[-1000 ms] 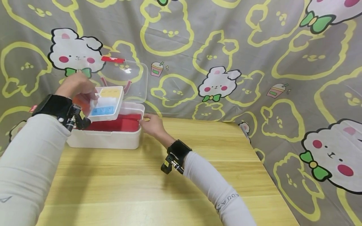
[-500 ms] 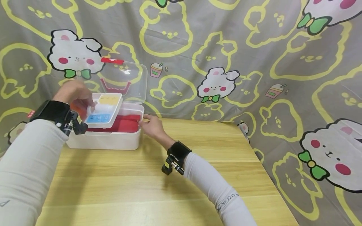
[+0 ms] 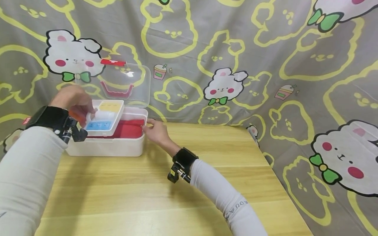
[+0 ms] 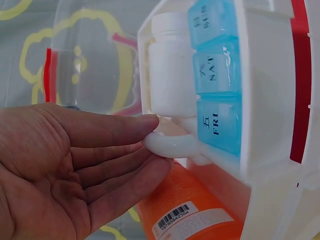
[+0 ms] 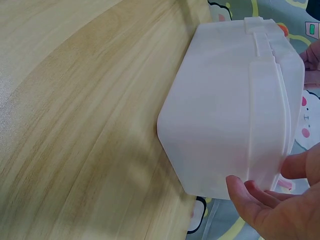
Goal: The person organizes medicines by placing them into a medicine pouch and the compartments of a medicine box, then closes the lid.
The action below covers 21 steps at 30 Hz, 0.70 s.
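Note:
My left hand (image 3: 72, 100) holds a white inner tray (image 3: 103, 116) by its looped handle (image 4: 172, 145), fingers under the loop. The tray carries blue day-marked pill cells (image 4: 217, 75), yellow cells (image 3: 110, 106) and a small white bottle (image 4: 172, 65). It hangs tilted just over the left part of an open white box (image 3: 109, 147) with a red inside. An orange barcoded item (image 4: 195, 210) lies under the tray. My right hand (image 3: 156, 131) rests against the box's right end (image 5: 225, 115), thumb at the rim, fingers along the wall.
The box's clear lid (image 3: 118, 82) with a red latch stands upright behind the box. The box sits at the back left of a wooden table (image 3: 165, 203). A cartoon-rabbit cloth (image 3: 265, 65) hangs close behind and drapes to the right.
My left hand has lowered the tray closer to the box's opening. The right hand has stayed at the box's right end.

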Available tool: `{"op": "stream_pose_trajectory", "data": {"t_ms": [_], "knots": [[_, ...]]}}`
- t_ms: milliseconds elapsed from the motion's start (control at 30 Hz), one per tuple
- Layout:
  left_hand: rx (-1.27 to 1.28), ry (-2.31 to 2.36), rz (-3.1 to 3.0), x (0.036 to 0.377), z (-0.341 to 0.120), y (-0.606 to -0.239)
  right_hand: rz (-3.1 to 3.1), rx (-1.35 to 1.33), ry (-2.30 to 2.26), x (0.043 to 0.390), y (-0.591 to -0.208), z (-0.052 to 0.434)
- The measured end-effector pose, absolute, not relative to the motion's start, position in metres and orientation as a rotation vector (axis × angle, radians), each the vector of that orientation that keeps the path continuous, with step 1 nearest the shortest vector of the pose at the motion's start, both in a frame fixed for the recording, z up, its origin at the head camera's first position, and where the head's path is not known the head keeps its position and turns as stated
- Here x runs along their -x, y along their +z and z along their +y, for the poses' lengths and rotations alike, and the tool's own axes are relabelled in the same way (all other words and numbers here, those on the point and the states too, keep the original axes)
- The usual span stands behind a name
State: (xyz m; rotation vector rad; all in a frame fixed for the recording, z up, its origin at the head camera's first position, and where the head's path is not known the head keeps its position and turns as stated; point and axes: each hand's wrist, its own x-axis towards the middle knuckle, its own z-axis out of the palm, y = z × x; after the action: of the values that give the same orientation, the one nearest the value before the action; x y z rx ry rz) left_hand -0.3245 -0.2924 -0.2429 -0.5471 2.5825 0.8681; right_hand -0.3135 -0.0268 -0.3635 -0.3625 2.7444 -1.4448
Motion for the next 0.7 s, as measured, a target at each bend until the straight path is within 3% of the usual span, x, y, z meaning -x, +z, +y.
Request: {"op": "stream_pose_trajectory", "data": {"t_ms": [700], "knots": [[0.591, 0.872, 2.676, 0.325, -0.297, -0.254, 2.805, 0.427, -1.405, 0.312, -0.363, -0.028]]}}
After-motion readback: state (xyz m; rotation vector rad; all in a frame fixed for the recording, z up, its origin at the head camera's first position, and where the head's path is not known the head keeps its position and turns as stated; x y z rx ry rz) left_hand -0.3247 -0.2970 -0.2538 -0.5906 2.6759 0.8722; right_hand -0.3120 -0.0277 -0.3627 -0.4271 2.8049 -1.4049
